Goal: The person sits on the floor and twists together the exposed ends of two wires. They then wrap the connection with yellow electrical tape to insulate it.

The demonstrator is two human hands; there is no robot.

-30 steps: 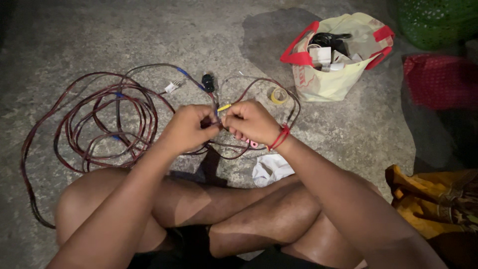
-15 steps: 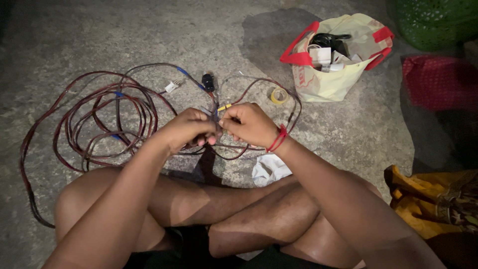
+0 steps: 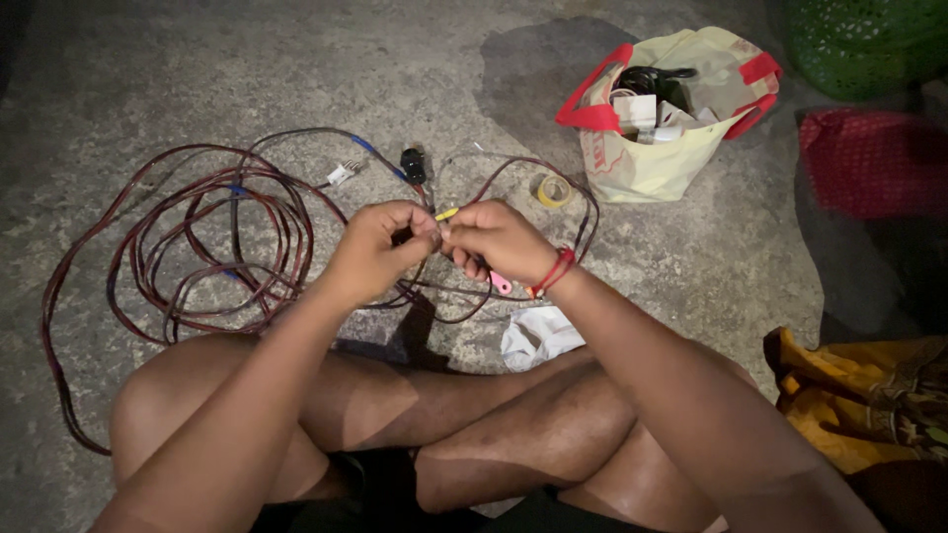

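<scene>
Head view: the person sits cross-legged on the concrete floor (image 3: 197,69), both hands raised over the knees at the centre of the frame. The left hand (image 3: 380,247) and the right hand (image 3: 499,240) meet fingertip to fingertip. The fingers of each are pressed together, pinching a thin wire end (image 3: 446,214) with a yellow tip that sticks up between the two hands. A red band (image 3: 553,273) circles the right wrist, and something pink (image 3: 501,284) shows under that hand.

Compared with half a second ago, the hands have hardly shifted: they stay together at the same spot, the left fingers curled a little tighter over the wire, the yellow tip still showing between them.

The wire runs down to a loose coil (image 3: 197,237) of dark red cable lying on the floor in the left half of the frame, just as before. A black plug (image 3: 413,164) lies above the hands, a tape roll (image 3: 552,190) to its right. A cream bag (image 3: 671,109) with red handles stands at upper right. A white cloth (image 3: 538,336) lies by the right knee.
</scene>
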